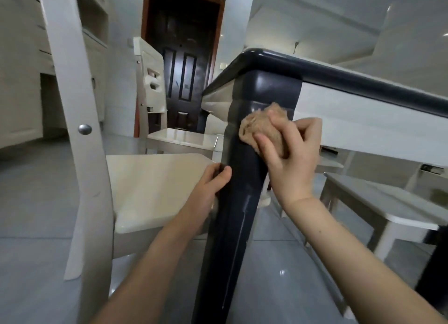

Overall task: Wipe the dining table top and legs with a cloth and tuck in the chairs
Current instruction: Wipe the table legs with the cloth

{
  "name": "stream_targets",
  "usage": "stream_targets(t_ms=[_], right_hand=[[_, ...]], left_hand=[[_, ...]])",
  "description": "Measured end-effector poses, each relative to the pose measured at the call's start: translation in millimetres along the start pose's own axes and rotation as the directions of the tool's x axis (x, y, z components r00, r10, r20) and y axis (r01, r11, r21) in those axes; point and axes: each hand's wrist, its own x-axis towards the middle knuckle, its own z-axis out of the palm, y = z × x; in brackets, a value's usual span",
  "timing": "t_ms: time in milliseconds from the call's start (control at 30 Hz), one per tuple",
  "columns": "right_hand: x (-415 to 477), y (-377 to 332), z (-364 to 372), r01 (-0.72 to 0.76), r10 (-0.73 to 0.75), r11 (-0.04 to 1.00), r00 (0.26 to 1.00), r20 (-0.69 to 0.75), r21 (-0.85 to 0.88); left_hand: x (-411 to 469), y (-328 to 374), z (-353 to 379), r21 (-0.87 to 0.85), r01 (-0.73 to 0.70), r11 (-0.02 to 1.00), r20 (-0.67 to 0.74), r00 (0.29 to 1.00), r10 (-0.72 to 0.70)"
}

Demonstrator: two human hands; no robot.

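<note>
Currently the right hand point(291, 154) grips a bunched tan cloth point(261, 127), fingers curled round it, and presses it against the upper part of the dark table leg point(237, 202), just below the rounded rim of the table top point(339, 79). The left hand point(208, 185) holds the left edge of the same leg lower down, with thumb and fingers curled against it. The step in hand appears to be wiping the leg, and several faults are possible. First, the cloth is wadded, so only a small patch touches the surface; strokes may leave unwiped strips, and the faces of the leg turned away from the camera may be missed altogether. Second, the left hand sits between the leg and the corner of the near chair point(155, 185), which lies just beside it; if that chair shifts toward the table, the fingers may be pinched. Third, a downward stroke of the cloth meets the left hand unless that hand moves clear, so the band beneath it may go uncleaned. Fourth, the viewpoint is low and close under the rim, so rising carelessly risks a knock against the edge. Finally, the near chair, the second chair point(184, 139) behind it and the right chair point(378, 202) appear not yet tucked in; pushing one in askew may strike the leg.
</note>
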Motion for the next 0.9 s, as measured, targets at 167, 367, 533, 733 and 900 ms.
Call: stream_targets(t_ms=[167,367,533,733,900], right_hand=[[-145.8,-5.0,-13.0,0.054,-0.060,0.998,0.961,0.269,0.032],[-72.5,-7.2,-7.6,-0.008,0.008,1.000,0.992,0.129,-0.003],[-85.3,-21.8,9.5,-0.236,0.243,0.961,0.970,-0.031,0.141],[-201.5,-52.4,9.5,-0.486,0.482,0.853,0.873,0.069,0.188],[-116.9,-54.5,23.4,-0.474,0.497,0.859,0.862,-0.097,0.193]], left_hand=[[-2.9,3.2,2.0,-0.011,0.014,1.000,-0.014,1.000,-0.015],[-2.9,0.6,1.1,0.021,0.026,0.999,-0.006,1.000,-0.026],[-2.0,1.0,-0.3,0.022,0.011,1.000,-0.009,1.000,-0.011],[-9.7,5.5,5.7,0.002,0.060,0.998,0.016,0.998,-0.061],[-8.3,7.1,0.5,0.013,0.023,1.000,0.040,0.999,-0.024]])
